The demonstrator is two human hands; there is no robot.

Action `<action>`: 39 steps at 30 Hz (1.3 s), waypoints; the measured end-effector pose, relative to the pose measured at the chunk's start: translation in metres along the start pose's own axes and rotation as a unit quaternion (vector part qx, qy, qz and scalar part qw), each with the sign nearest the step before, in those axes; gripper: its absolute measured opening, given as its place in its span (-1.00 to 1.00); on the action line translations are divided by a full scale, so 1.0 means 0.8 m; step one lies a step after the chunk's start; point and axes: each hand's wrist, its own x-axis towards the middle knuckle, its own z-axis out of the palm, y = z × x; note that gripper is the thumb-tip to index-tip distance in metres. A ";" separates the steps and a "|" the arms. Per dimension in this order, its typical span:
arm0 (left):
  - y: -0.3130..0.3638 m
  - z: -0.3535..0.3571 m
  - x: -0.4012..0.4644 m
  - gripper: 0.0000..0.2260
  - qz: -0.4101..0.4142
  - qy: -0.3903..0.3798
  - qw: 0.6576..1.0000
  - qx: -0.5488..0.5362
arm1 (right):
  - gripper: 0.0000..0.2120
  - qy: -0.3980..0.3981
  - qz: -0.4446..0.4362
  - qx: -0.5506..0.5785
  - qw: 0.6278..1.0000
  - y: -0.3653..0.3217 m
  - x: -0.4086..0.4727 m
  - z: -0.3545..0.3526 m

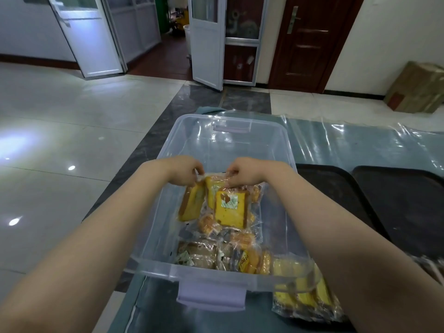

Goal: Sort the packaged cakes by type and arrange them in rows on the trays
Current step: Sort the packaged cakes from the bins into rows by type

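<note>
A clear plastic bin (165, 150) stands on the table and holds several packaged cakes (223, 251). Above the bin, my left hand (183, 170) and my right hand (242, 171) each pinch the top edges of clear wrappers with yellow cake slices. A yellow slice (192, 204) hangs under my left hand. A second yellow slice (230, 210) with a label hangs under my right hand. Two dark trays (336, 188) (403, 200) lie to the right of the bin. More yellow packaged slices (305, 299) lie on the table at the bin's near right corner.
The table (348, 145) has a teal cover under clear plastic sheeting. Its left edge drops to a tiled floor. A cardboard box (418, 87) sits on the floor at the far right. Doors stand at the back of the room.
</note>
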 end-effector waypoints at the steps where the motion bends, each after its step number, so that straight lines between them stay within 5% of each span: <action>1: 0.002 -0.002 -0.003 -0.60 0.001 0.013 1.000 -0.007 | -0.79 0.012 -0.002 0.009 1.000 0.000 -0.005 -0.001; 6: 0.011 -0.005 -0.019 -0.59 -0.005 0.075 0.996 -0.055 | -0.70 0.099 -0.010 0.076 0.992 -0.001 -0.033 -0.008; 20: 0.070 0.019 -0.052 -0.62 0.015 0.269 0.934 -0.234 | -0.89 0.337 -0.023 0.253 0.907 0.019 -0.112 -0.011; 28: 0.145 0.012 -0.068 -0.76 0.039 0.372 0.880 -0.291 | -0.85 0.394 -0.025 0.374 0.839 0.055 -0.168 -0.020; 39: 0.288 0.020 -0.066 -0.78 0.081 0.396 0.858 -0.316 | -0.91 0.398 -0.010 0.429 0.811 0.151 -0.276 -0.044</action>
